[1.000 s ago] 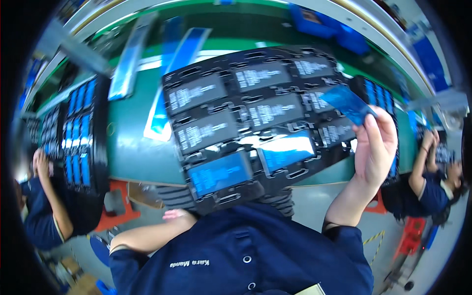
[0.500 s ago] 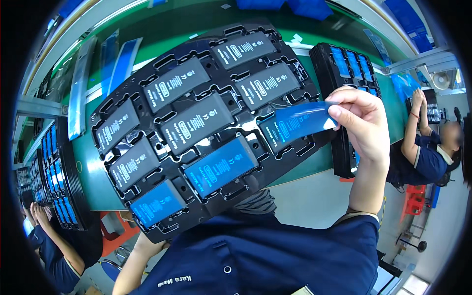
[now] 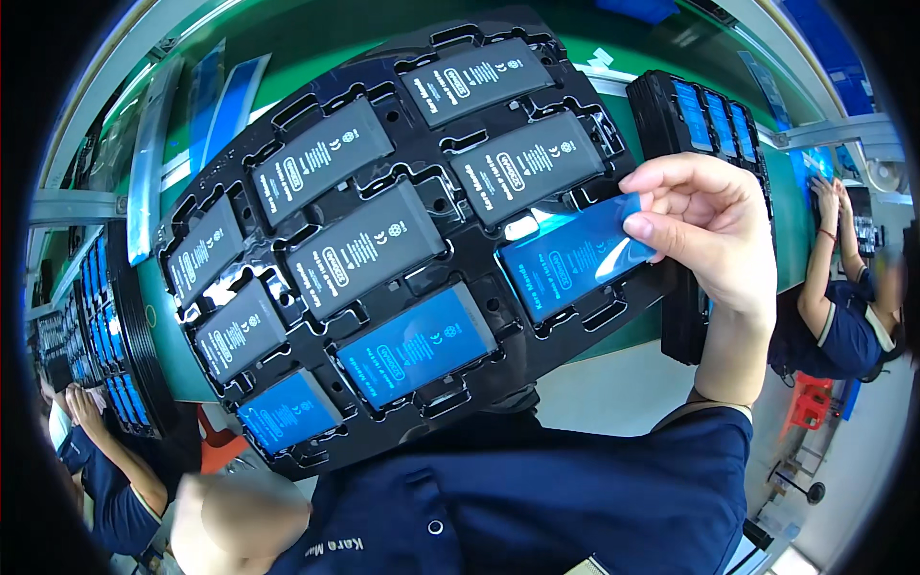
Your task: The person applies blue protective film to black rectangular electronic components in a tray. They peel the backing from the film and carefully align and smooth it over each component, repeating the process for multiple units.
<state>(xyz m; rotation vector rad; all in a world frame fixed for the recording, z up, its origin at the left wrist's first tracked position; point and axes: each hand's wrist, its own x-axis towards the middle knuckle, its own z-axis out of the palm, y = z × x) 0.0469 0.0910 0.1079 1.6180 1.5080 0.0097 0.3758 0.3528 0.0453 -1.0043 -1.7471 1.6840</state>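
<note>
My right hand [image 3: 714,225] pinches the upper right corner of a clear blue film [image 3: 621,222] between thumb and fingertips. The film lies over a flat battery [image 3: 551,278] at the right of a black moulded tray [image 3: 522,369]; its held end curls up. Two more batteries in the row nearest me, a middle one [image 3: 417,345] and a left one [image 3: 290,412], have blue film on them. Several dark grey batteries [image 3: 364,251] behind them show no blue. At the tray's lower left, my left hand or forearm [image 3: 240,517] is a blurred pale shape; its fingers cannot be made out.
Stacked black trays with blue-covered batteries stand at the right [image 3: 695,115] and left [image 3: 120,335] on the green table. Blue film strips [image 3: 235,120] lie at the back left. Co-workers sit on both sides, the right one in a dark shirt [image 3: 853,311].
The film's held end has come down and left, and more of the film lies flat over the right battery. The tray has shifted slightly left in view.
</note>
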